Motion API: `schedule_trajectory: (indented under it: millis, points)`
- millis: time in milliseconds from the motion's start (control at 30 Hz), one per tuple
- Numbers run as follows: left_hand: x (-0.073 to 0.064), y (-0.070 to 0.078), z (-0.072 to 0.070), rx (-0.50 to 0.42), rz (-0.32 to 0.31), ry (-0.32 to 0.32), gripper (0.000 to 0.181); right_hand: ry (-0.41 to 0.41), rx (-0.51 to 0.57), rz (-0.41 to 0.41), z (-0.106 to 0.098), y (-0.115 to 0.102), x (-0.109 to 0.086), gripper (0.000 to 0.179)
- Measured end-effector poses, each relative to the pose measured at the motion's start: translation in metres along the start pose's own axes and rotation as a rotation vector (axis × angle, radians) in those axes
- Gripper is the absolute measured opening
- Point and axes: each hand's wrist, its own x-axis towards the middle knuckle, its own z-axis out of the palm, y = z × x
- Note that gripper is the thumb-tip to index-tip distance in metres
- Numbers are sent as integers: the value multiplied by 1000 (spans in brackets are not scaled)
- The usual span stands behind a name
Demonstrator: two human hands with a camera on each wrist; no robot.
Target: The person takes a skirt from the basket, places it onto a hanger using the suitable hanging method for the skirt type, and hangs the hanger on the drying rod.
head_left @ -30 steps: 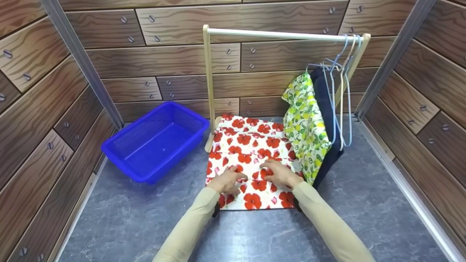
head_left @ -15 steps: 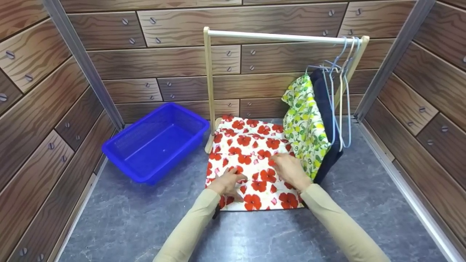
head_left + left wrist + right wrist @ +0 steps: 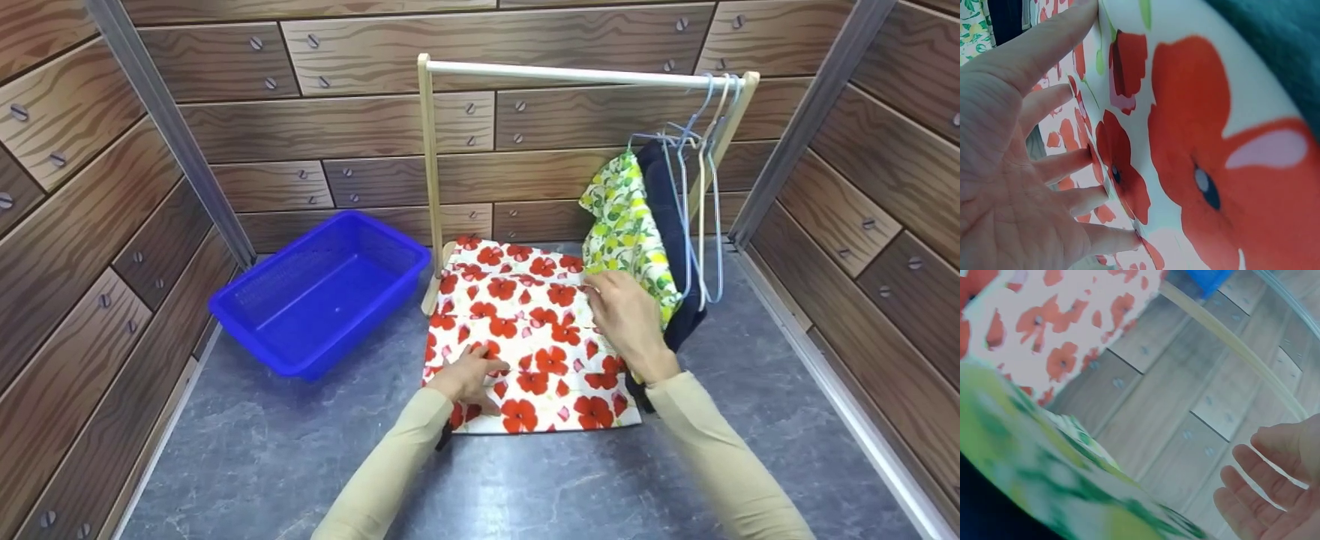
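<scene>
A white cloth with red flowers lies spread on the grey surface, slightly creased across. My left hand rests on its lower left part; in the left wrist view that hand has its fingers spread, fingertips on the flowered cloth. At the cloth's right edge my right hand is over the fabric, in front of a hanging lemon-print garment. The right wrist view has the right hand with loosely bent fingers and nothing in them, apart from the lemon-print garment nearest the camera.
A wooden rack with a white rail stands behind the cloth. At its right end hang a dark navy garment and several bare hangers. A blue plastic basket sits at the left. Wood-patterned walls enclose the space.
My right hand has moved right and away from me, from the cloth's middle to its right edge beside the lemon-print garment. The cloth's lower right corner now shows. The left hand stays put.
</scene>
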Motion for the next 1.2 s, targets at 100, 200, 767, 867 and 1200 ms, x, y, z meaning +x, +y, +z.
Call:
schedule_trajectory:
  millis: [100,200,767,867,1200]
  points:
    - [0,-1,0,7,-2,1,76,66,21,-9,-10,-3,7,9]
    - [0,-2,0,3,-6,-1,76,124,46,3,-20,-5,14,10]
    - [0,-9,-8,31,11,8,76,354,133,265,-69,22,44,26]
    - [0,-8,-9,39,9,9,76,327,184,354,-76,31,48,36]
    - [0,-1,-6,1,-5,-19,76,139,437,696,-90,53,44,55]
